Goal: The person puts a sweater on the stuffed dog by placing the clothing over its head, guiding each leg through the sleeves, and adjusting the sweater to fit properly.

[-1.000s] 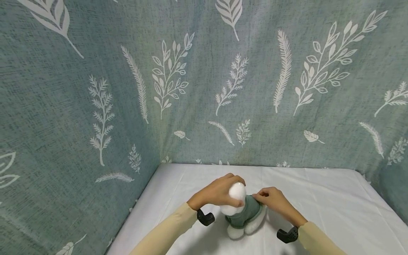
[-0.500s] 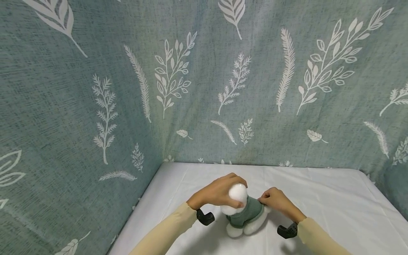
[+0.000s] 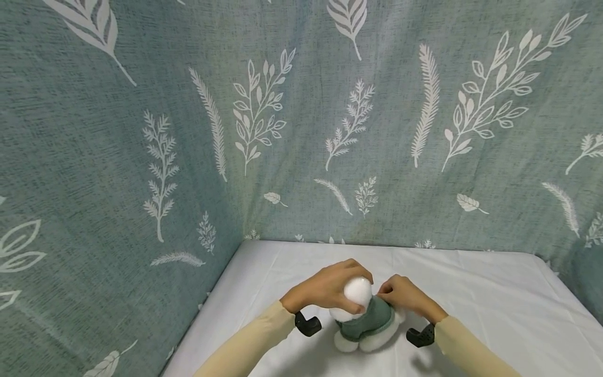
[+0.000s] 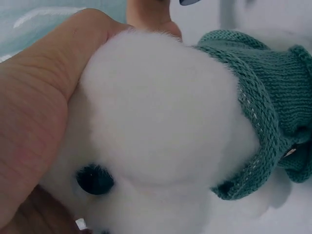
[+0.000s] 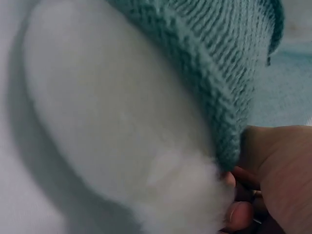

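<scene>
A white plush dog-like toy (image 3: 357,293) in a green knitted sweater (image 3: 379,317) is on the white-covered table, its head toward the left. My left hand (image 3: 327,288) grips the head from above, thumb and fingers on either side. A dark round eye (image 4: 95,179) and the rolled sweater collar (image 4: 261,122) show in the left wrist view. At the toy's rear, my right hand (image 3: 404,294) pinches the back edge of the sweater. In the right wrist view its fingertips (image 5: 239,214) lie by the hem (image 5: 214,117), beside a fluffy white tuft (image 5: 190,195) and a white leg (image 5: 97,97).
A white cloth (image 3: 282,267) covers the table. Teal curtains with white leaf prints (image 3: 301,131) rise behind it and along the left side. Black wrist devices (image 3: 308,324) sit under both wrists.
My right hand has shifted along the sweater's back edge, first rightward, then slightly back left. More white shows at the toy's rear. My left hand keeps its grip, and the view has shifted slightly.
</scene>
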Available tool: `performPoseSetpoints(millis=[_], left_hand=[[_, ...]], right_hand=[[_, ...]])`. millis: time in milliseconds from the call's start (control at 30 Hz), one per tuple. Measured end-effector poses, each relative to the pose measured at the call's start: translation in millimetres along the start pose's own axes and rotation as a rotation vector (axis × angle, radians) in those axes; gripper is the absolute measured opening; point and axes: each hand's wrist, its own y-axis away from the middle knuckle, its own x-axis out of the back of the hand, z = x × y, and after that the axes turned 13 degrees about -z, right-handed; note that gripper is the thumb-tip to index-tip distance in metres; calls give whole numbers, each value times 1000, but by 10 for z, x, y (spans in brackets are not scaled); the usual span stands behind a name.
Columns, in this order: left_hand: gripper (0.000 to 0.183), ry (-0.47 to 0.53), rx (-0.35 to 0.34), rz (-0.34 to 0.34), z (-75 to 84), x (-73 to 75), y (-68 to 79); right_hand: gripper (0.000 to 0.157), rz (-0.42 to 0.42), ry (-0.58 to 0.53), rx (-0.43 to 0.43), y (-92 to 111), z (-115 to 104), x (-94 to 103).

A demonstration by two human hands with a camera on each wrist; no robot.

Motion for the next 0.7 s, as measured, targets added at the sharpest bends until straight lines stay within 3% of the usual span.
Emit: performPoseSetpoints(millis=[233,467,567,700], left_hand=[[52,-4,6,15,21,-16,26],[53,17,54,38,-19,-39,30],[55,32,65,47,-46,-45,35],[56,60,80,57,-77,-41,44]], right_hand=[[17,46,87,-15,21,14,-48],[12,193,169,-58,123,-4,-102],[14,229,146,-89,223,-85,-118],[21,212,48,-171,366,-227,-151]])
